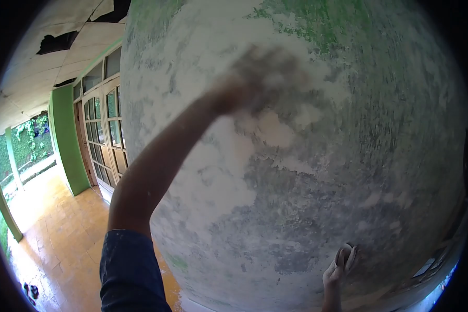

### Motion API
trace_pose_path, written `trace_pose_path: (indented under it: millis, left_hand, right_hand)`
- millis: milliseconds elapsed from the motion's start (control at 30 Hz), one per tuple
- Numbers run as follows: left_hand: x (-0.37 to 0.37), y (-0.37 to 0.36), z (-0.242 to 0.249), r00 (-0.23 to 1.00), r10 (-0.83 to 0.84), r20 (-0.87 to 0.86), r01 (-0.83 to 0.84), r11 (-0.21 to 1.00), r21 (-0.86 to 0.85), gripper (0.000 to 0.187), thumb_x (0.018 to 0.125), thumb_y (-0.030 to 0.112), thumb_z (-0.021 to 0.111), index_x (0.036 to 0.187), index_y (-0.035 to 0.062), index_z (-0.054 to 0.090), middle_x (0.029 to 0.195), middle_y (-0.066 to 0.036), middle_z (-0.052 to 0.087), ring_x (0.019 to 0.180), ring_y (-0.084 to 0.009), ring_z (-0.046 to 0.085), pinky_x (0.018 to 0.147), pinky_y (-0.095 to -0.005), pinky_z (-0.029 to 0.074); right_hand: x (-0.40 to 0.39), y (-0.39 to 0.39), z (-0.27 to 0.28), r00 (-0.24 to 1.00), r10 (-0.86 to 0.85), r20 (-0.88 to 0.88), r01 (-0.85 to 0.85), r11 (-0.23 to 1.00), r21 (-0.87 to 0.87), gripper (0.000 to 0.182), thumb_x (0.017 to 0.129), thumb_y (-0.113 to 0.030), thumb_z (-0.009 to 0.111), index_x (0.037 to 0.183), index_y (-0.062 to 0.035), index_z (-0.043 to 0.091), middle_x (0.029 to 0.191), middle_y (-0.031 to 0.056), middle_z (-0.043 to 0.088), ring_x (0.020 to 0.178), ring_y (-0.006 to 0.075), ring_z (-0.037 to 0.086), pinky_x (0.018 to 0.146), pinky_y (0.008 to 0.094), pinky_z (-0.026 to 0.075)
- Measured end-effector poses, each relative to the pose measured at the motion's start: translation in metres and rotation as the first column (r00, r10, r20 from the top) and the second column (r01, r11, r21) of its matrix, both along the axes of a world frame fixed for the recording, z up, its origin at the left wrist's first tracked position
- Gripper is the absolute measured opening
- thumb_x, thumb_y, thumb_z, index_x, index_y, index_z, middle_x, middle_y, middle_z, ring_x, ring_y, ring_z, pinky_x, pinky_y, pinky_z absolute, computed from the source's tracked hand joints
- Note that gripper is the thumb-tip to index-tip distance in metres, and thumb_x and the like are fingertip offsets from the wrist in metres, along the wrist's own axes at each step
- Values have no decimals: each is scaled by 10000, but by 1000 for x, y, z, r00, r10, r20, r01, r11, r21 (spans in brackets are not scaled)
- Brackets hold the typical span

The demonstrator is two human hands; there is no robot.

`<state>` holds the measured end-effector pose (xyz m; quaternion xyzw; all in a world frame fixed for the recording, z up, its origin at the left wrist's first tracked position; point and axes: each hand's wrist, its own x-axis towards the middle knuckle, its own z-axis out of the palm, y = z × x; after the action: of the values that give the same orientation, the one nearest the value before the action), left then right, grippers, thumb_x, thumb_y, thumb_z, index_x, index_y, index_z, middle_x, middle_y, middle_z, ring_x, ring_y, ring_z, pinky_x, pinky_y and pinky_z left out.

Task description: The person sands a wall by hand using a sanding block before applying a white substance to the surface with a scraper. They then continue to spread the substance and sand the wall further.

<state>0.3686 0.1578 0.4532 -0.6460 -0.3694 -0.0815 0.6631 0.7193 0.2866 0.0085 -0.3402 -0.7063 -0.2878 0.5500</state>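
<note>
Wall (pixel 208 177): fills the middle and right of the head view, its left edge beside the glazed doors (pixel 106 125); pale smooth patches, grey scuffed areas and green traces near its top edge.

Left hand (pixel 265 78): in front of the wall's upper middle, blurred, so whether it is spread, pressed together or pinching anything cannot be told; a dark sleeve (pixel 130 270) covers the upper arm.

Right hand (pixel 334 273): low, towards the wall's lower right corner, fingers and thumb closed about a small round piece (pixel 343 253); pale marks show on the skin.

Step in hand: the blur suggests a quick pass of the left hand over the surface; contact cannot be confirmed.

Ragged patch edges: in my judgement, any pass over them calls for an even, flat touch.

Containers: none can be made out; whether the round piece is hollow cannot be told.

Porch: orange floor (pixel 62 234) left of the wall's bottom edge, green column (pixel 70 140) beside the doors, ceiling (pixel 36 23) with dark gaps.
</note>
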Motion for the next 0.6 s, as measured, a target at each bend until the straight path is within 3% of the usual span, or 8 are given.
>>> trace_pose_path:
  millis: [67, 167, 233, 300, 367, 400, 467, 600]
  left_hand:
    - [-46, -21, 49, 890, -197, 412, 134, 975, 177, 435, 975, 239, 387, 1407, 273, 348, 1489, -68, 285, 1371, -327, 242, 1122, -571, 96]
    - [-44, 1, 25, 934, -148, 325, 25, 935, 354, 448, 970, 205, 394, 1409, 272, 340, 1507, -29, 246, 1385, -303, 217, 1119, -578, 109]
    - [-4, -2, -20, 978, -17, 206, -33, 971, 237, 495, 949, 173, 434, 1419, 272, 314, 1525, 3, 192, 1403, -263, 168, 1130, -557, 97]
    - [5, -4, -40, 997, 28, -73, -50, 940, -337, 550, 926, 147, 471, 1423, 301, 293, 1532, 0, 166, 1411, -237, 145, 1142, -525, 64]
    - [-10, -15, 2, 984, 126, -123, -123, 992, 25, 536, 930, 149, 474, 1409, 331, 315, 1510, -32, 241, 1402, -246, 183, 1150, -503, 55]
    - [-32, -17, 34, 818, -266, 510, 434, 867, -244, 462, 950, 177, 444, 1389, 304, 373, 1487, -42, 297, 1385, -254, 236, 1139, -522, 104]
    - [-58, -30, 61, 910, -51, 412, -107, 930, 352, 424, 960, 170, 415, 1370, 282, 421, 1456, -82, 352, 1360, -360, 262, 1116, -580, 107]
    - [-10, 4, 30, 966, -63, 252, -3, 967, 256, 508, 940, 110, 428, 1410, 283, 343, 1517, -54, 216, 1395, -351, 155, 1118, -581, 52]
  right_hand:
    - [-1, 1, 1, 1000, 2, -5, -1, 1000, 12, 429, 997, -305, 304, 1298, -73, 502, 1392, 273, 359, 1278, 487, 325, 1043, 605, 229]
    - [1, -1, 0, 1000, -10, -1, 10, 1000, 2, 434, 994, -309, 295, 1273, -61, 517, 1390, 270, 357, 1282, 488, 322, 1039, 621, 228]
    - [-1, -2, -1, 1000, -22, 1, 22, 1000, -14, 443, 991, -315, 285, 1251, -52, 529, 1390, 268, 353, 1287, 488, 316, 1036, 637, 224]
    - [0, -2, 0, 1000, -14, -2, 14, 999, -29, 449, 992, -321, 281, 1249, -46, 526, 1387, 271, 355, 1285, 491, 317, 1035, 638, 228]
    - [1, 0, 1, 1000, -14, 6, 14, 1000, 1, 452, 992, -324, 279, 1250, -46, 526, 1386, 271, 357, 1284, 490, 319, 1034, 638, 229]
    - [-1, 1, 0, 1000, -14, 2, 14, 1000, 26, 454, 993, -327, 277, 1250, -46, 525, 1384, 271, 359, 1283, 489, 321, 1034, 638, 231]
    - [-3, 2, -2, 1000, -10, -10, 10, 1000, 18, 455, 993, -328, 276, 1251, -47, 525, 1383, 271, 361, 1281, 488, 323, 1034, 638, 231]
    - [-4, 4, -1, 998, 30, -47, -27, 998, 62, 427, 1001, -300, 294, 1278, -63, 517, 1388, 269, 366, 1284, 483, 317, 1042, 614, 214]
